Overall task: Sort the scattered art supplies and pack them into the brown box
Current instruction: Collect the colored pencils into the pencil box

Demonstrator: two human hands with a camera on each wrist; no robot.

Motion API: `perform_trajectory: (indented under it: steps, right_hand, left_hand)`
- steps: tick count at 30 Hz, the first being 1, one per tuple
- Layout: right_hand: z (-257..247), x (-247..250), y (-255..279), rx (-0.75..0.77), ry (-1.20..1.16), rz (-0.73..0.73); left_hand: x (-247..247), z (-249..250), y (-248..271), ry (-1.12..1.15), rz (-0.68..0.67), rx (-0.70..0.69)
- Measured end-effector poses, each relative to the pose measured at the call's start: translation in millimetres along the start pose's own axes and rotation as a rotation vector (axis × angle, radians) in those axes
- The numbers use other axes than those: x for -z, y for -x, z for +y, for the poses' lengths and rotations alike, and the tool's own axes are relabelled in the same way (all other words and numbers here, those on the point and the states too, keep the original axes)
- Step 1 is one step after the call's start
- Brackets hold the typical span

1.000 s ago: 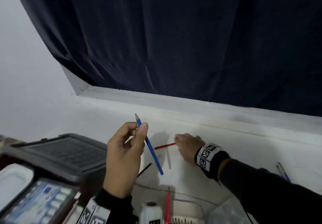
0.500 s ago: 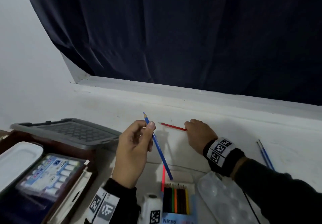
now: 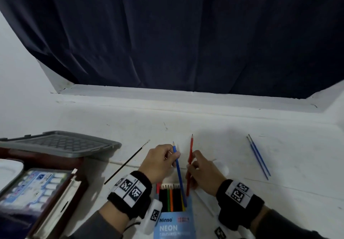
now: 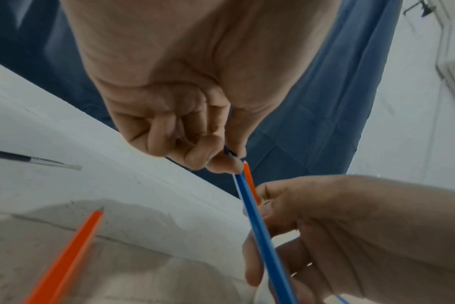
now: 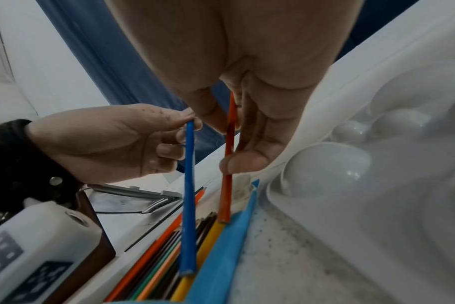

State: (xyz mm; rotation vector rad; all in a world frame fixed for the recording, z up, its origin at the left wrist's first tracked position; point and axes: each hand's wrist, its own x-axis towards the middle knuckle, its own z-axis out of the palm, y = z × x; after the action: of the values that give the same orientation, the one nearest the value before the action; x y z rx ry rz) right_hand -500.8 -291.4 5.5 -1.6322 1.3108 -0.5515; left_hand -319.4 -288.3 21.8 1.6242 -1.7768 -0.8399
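A dark curtain is hanging behind the white table. The brown box is sitting open at the left edge, a paint set lying inside it and a grey lid resting just behind. The left hand is pinching a blue pencil with its fingers curled; the right hand is pinching a red pencil likewise. Both pencils' lower ends are meeting the open pencil pack lying between the wrists. Two blue brushes are lying at the right, well apart.
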Motion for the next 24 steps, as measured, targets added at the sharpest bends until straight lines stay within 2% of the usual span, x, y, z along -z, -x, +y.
perform_trajectory:
  steps: [5,8,11,14,17,20,22,24]
  right_hand:
    - [-7.6,-0.8,-10.1,0.03,0.178,-0.005]
    - [-7.0,-2.6,-19.0,0.029,0.277,-0.068]
    - [-7.9,-0.9,-27.2,-0.024,0.35,-0.132]
    - [-8.4,1.1,-30.3,-0.09,0.324,-0.238]
    - [-9.2,3.4,-25.7,-0.107,0.412,-0.219]
    - [-6.5,4.3,-20.4,-0.028,0.5,-0.176]
    - [-6.0,4.8,-16.9,0.012,0.478,-0.188]
    - [-7.6,5.7,-12.4,0.037,0.557,-0.207]
  left_hand:
    - [4.7,-2.9,-4.9,-0.072,-0.119,0.039]
    - [6.3,-3.8,-2.5,-0.083,-0.17,0.078]
    - [2.3,-3.2,0.0,-0.087,-0.2,0.123]
    - [-3.5,-4.2,0.3,-0.187,-0.201,0.107]
    - [-6.7,-7.0,-2.3,-0.211,-0.244,0.145]
    - [-8.9,-6.6,-4.1,-0.296,-0.274,0.145]
    - [-11.6,-3.7,-5.0,-0.338,-0.276,0.133]
    - [-14.2,-0.9,-5.5,-0.359,-0.294,0.125]
